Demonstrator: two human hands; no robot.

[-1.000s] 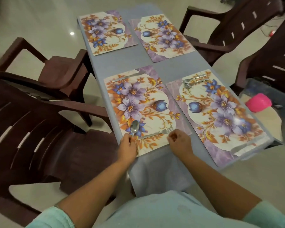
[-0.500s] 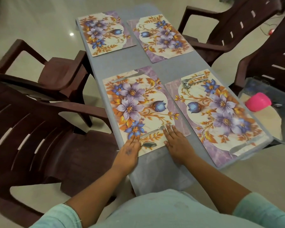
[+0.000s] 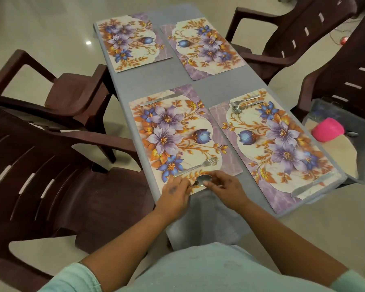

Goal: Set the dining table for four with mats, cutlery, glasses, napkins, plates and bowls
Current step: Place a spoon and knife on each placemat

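Observation:
Four floral mats lie on the grey table (image 3: 200, 89). On the near left mat (image 3: 177, 133) a knife (image 3: 160, 100) lies along the far edge and a fork (image 3: 198, 166) near the front edge. A spoon (image 3: 203, 179) sits at that front edge between my hands. My left hand (image 3: 175, 191) pinches its handle, and my right hand (image 3: 224, 186) curls its thumb and fingertips at the bowl. The near right mat (image 3: 282, 148) carries a fork and spoon (image 3: 239, 106) at its far edge and a knife (image 3: 312, 184) at its near edge. Nothing lies on the far left mat (image 3: 131, 43) or the far right mat (image 3: 204, 47).
Dark brown plastic chairs stand on both sides: two on the left (image 3: 51, 165) and two on the right (image 3: 303, 39). A grey bin (image 3: 362, 144) at the right holds a pink cup (image 3: 328, 129). A pale cloth (image 3: 209, 220) hangs over the table's near end.
The spoon moved from beside the blue flower to the mat's front edge and turned crosswise. My right hand went from lying flat on the mat to closing on the spoon's bowl.

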